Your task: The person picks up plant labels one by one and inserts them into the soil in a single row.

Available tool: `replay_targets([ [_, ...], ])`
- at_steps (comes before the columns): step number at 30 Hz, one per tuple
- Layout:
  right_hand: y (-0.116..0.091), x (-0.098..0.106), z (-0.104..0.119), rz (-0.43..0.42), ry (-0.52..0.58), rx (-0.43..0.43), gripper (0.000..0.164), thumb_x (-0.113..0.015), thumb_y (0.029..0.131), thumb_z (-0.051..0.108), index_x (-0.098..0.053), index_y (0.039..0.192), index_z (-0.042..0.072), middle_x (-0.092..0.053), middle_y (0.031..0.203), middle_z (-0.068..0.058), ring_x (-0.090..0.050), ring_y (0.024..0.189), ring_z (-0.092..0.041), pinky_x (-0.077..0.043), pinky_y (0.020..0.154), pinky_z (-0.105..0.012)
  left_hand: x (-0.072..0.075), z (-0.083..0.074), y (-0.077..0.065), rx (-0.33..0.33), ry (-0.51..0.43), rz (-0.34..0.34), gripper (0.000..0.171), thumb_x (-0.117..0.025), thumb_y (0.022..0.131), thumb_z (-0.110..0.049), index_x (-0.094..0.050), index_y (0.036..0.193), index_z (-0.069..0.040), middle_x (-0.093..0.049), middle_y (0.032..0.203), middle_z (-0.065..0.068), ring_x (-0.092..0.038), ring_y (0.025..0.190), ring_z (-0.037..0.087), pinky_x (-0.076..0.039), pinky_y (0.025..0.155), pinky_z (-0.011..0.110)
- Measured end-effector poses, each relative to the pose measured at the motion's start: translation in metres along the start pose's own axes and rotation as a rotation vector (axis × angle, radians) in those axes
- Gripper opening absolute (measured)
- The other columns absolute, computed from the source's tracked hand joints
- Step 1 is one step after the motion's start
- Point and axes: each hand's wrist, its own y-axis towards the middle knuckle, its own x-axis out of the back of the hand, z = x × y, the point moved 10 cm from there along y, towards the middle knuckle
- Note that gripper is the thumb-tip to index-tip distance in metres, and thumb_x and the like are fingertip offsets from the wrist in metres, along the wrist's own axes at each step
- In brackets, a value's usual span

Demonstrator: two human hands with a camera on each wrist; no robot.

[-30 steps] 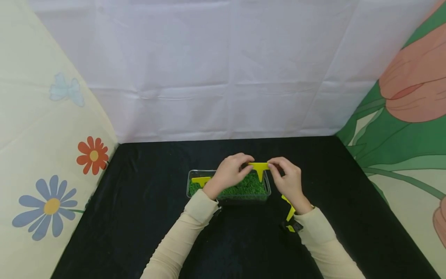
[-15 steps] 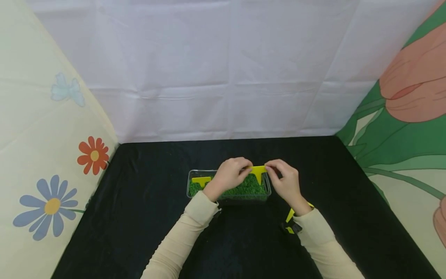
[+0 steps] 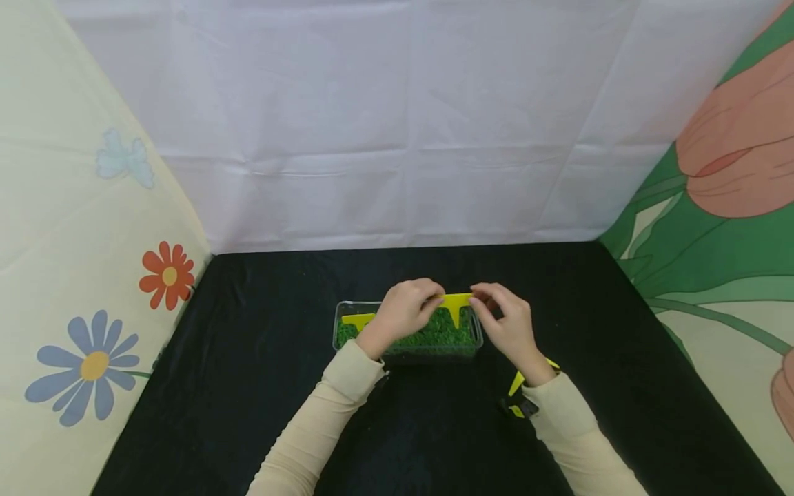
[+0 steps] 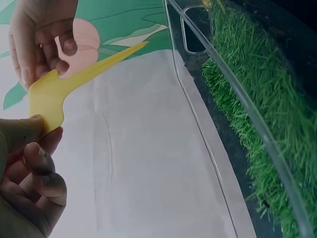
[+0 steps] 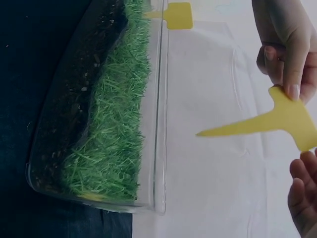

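Observation:
A yellow T-shaped plant label (image 3: pixel 455 302) is held up over the right part of a clear plastic box (image 3: pixel 476 337) of green grass (image 3: pixel 434 334). My left hand (image 3: pixel 406 306) pinches one end of its wide head between thumb and finger. At the opposite end, my right hand (image 3: pixel 505 320) pinches the other corner. In the right wrist view the label's pointed stem (image 5: pixel 233 130) stands apart from the grass, above the box's rim. A second yellow label (image 5: pixel 179 16) stands upright in the grass at the box's left end, partly hidden by my left hand in the head view.
More yellow labels (image 3: pixel 516 383) lie on the black cloth (image 3: pixel 446 434) below my right wrist, partly covered by it. Dark soil (image 5: pixel 74 124) shows through the box wall under the grass. A white cloth backdrop (image 3: pixel 397 138) rises behind the table, with flower-printed panels (image 3: pixel 93 365) at the sides.
Both hands have lowered the held label a little and shifted it slightly left, nearer to the grass. Their pinch on its two ends stays the same.

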Motion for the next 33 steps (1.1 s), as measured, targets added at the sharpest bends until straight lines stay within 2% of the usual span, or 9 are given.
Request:
replay_targets([
  [7, -0.008, 0.004, -0.008, 0.007, -0.02, -0.023, 0.025, -0.065, 0.071, -0.016, -0.065, 0.093, -0.005, -0.063, 0.078, -0.01, -0.054, 0.063, -0.015, -0.042, 0.059, -0.015, 0.007, 0.006, -0.006, 0.015, 0.013, -0.002, 0.009, -0.059, 0.088, -0.009, -0.068, 0.092, -0.007, -0.065, 0.085, 0.003, -0.059, 0.069, 0.011, -0.047, 0.063, 0.021],
  [19, -0.028, 0.012, -0.028, 0.005, -0.021, -0.056, 0.025, -0.067, 0.068, -0.015, -0.065, 0.09, -0.003, -0.061, 0.073, -0.008, -0.052, 0.06, -0.01, -0.042, 0.055, -0.016, 0.02, 0.018, -0.02, 0.033, 0.022, -0.019, 0.008, -0.061, 0.087, -0.008, -0.068, 0.091, -0.007, -0.065, 0.084, 0.003, -0.06, 0.069, 0.012, -0.048, 0.062, 0.023],
  [24, -0.037, 0.014, -0.036, 0.025, -0.044, -0.096, 0.025, -0.067, 0.069, -0.016, -0.064, 0.09, -0.004, -0.061, 0.073, -0.009, -0.051, 0.06, -0.006, -0.044, 0.052, -0.021, 0.025, 0.028, -0.028, 0.06, 0.043, -0.021, 0.007, -0.061, 0.087, -0.007, -0.068, 0.09, -0.007, -0.064, 0.083, 0.003, -0.059, 0.068, 0.013, -0.048, 0.062, 0.023],
  [33, -0.044, 0.017, -0.042, 0.039, -0.08, -0.12, 0.024, -0.068, 0.068, -0.015, -0.064, 0.09, -0.005, -0.061, 0.073, -0.008, -0.051, 0.06, -0.007, -0.044, 0.052, -0.021, 0.032, 0.043, -0.043, 0.111, 0.099, 0.006, 0.007, -0.063, 0.085, -0.006, -0.068, 0.09, -0.007, -0.065, 0.083, 0.003, -0.059, 0.068, 0.013, -0.049, 0.062, 0.024],
])
